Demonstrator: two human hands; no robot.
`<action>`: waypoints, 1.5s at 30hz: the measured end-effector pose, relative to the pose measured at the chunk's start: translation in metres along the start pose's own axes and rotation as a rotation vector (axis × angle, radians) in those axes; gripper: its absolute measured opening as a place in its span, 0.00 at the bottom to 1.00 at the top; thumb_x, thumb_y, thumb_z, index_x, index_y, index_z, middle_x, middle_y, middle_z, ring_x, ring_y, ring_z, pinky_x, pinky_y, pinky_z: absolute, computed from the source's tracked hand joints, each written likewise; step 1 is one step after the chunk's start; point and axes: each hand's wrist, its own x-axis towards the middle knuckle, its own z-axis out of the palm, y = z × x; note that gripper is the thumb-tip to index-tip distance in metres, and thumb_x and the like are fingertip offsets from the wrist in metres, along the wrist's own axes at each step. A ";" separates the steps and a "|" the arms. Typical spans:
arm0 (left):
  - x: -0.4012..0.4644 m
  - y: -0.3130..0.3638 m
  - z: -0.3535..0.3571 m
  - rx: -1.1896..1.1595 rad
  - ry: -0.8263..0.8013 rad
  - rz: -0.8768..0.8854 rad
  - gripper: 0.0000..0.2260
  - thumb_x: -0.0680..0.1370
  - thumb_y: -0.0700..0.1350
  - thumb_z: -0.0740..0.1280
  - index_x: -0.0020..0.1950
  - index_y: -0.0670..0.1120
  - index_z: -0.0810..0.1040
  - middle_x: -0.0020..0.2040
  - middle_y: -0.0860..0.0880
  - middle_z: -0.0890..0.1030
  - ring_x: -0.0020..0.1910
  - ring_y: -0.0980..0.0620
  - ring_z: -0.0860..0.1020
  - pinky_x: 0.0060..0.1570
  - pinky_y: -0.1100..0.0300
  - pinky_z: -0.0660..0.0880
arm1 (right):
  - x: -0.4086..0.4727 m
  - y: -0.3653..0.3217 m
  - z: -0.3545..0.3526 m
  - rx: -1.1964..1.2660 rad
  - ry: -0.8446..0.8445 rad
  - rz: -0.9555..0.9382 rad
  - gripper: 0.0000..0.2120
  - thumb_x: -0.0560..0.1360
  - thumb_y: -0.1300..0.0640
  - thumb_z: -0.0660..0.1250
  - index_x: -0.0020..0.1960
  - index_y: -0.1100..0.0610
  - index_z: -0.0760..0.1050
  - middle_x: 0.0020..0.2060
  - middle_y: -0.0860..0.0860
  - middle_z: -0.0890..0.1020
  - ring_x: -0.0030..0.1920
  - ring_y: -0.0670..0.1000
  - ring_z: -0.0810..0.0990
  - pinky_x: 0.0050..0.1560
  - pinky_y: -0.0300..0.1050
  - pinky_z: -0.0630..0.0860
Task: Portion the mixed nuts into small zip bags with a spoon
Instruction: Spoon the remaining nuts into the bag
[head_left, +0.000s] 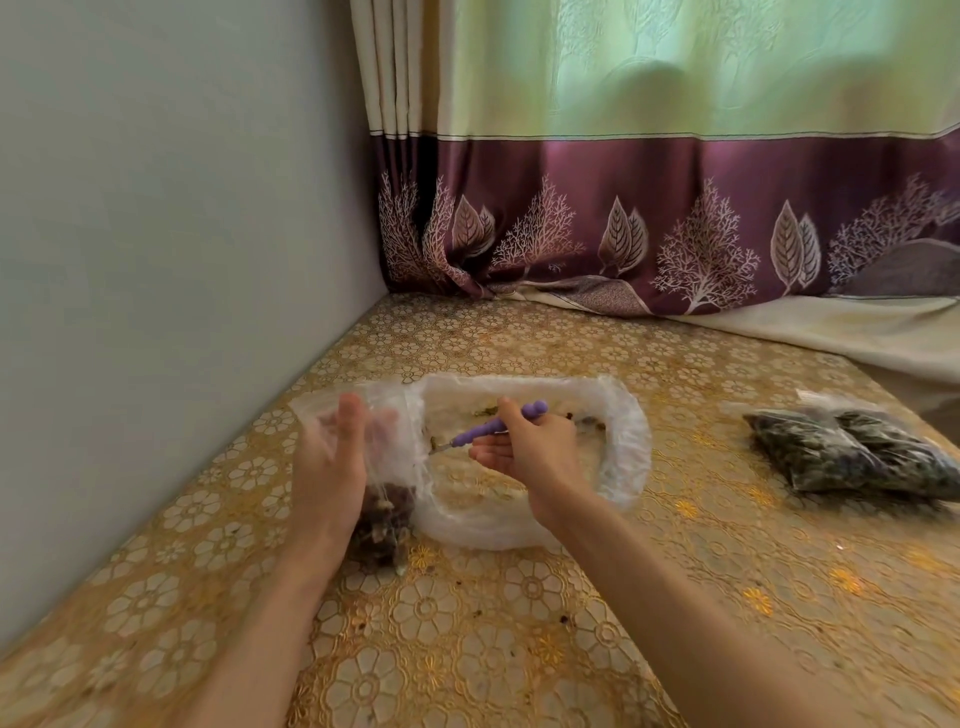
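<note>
My left hand (332, 462) holds a small clear zip bag (387, 467) upright by its mouth, fingers inside the plastic; dark mixed nuts fill its bottom. My right hand (530, 447) grips a spoon with a purple handle (491, 426), its metal tip pointing left toward the small bag. Both hands hover over a large clear plastic bag (618, 441) with a rolled-down rim, lying open on the table; only a few nuts show inside it.
Two filled zip bags of nuts (857, 457) lie at the right of the gold floral tablecloth (519, 623). A grey wall runs along the left; a purple and green curtain (675, 218) hangs behind. Crumbs dot the cloth near the front.
</note>
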 end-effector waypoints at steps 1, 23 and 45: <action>0.000 0.000 0.000 0.000 0.005 0.003 0.44 0.61 0.79 0.55 0.46 0.38 0.77 0.44 0.30 0.79 0.40 0.41 0.76 0.41 0.28 0.72 | 0.001 0.001 0.002 0.042 0.001 0.024 0.21 0.80 0.58 0.59 0.32 0.64 0.79 0.35 0.61 0.85 0.33 0.53 0.82 0.34 0.39 0.80; 0.005 0.001 -0.004 0.076 0.194 0.007 0.31 0.76 0.63 0.52 0.51 0.36 0.79 0.46 0.22 0.69 0.41 0.24 0.70 0.54 0.30 0.66 | 0.003 -0.006 -0.024 0.340 -0.046 0.227 0.15 0.78 0.66 0.57 0.35 0.67 0.75 0.38 0.63 0.84 0.29 0.49 0.81 0.31 0.37 0.79; 0.008 -0.011 -0.004 0.028 0.014 0.040 0.43 0.54 0.80 0.61 0.57 0.50 0.70 0.47 0.53 0.81 0.41 0.63 0.80 0.33 0.68 0.76 | -0.034 -0.092 -0.014 0.137 -0.198 -0.218 0.22 0.81 0.56 0.57 0.33 0.61 0.79 0.36 0.57 0.85 0.29 0.45 0.80 0.29 0.33 0.76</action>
